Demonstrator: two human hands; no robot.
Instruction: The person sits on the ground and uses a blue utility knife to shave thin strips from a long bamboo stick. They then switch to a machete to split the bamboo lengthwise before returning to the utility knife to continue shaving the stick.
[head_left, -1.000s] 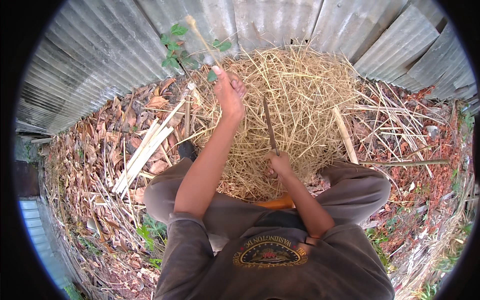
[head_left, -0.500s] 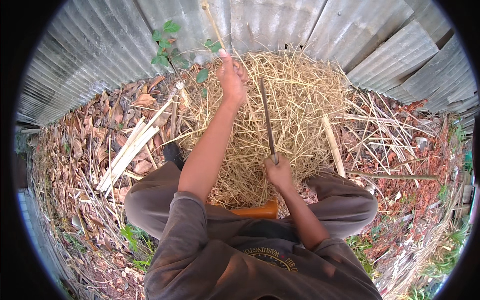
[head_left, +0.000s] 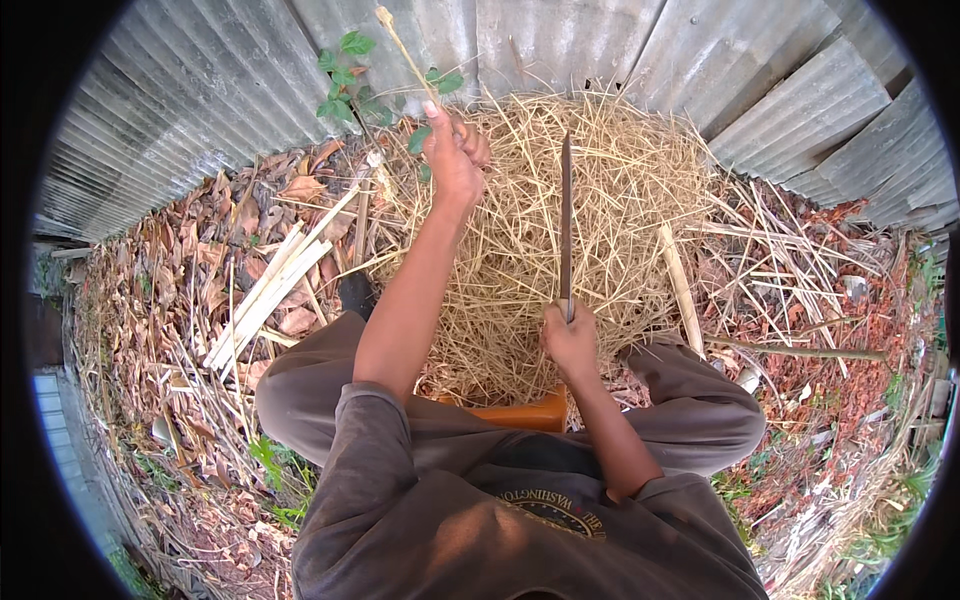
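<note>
My left hand (head_left: 455,165) is raised over the far left part of the straw heap, its fingers closed and its thumb lying along a thin pale stick (head_left: 406,54). The stick slants up and away toward the metal fence, and its far end is slightly thicker. In my right hand (head_left: 571,342), closed around the grip, a long narrow knife (head_left: 566,225) with a dark blade points away from me. Its blade is apart from the stick. Beneath both hands spreads a heap of dry straw-like shavings (head_left: 620,190) between my bent legs.
A corrugated metal fence (head_left: 560,45) rises behind the heap, with a leafy green plant (head_left: 345,85) against it. Split pale strips (head_left: 268,290) lie on dry leaves at left. A pale stick (head_left: 682,290) and a thin pole (head_left: 795,349) lie at right. Something orange (head_left: 520,413) sits between my legs.
My right hand has moved a little to the right, and the knife has swung from leaning left to nearly straight ahead. My left hand has drawn slightly left with the stick.
</note>
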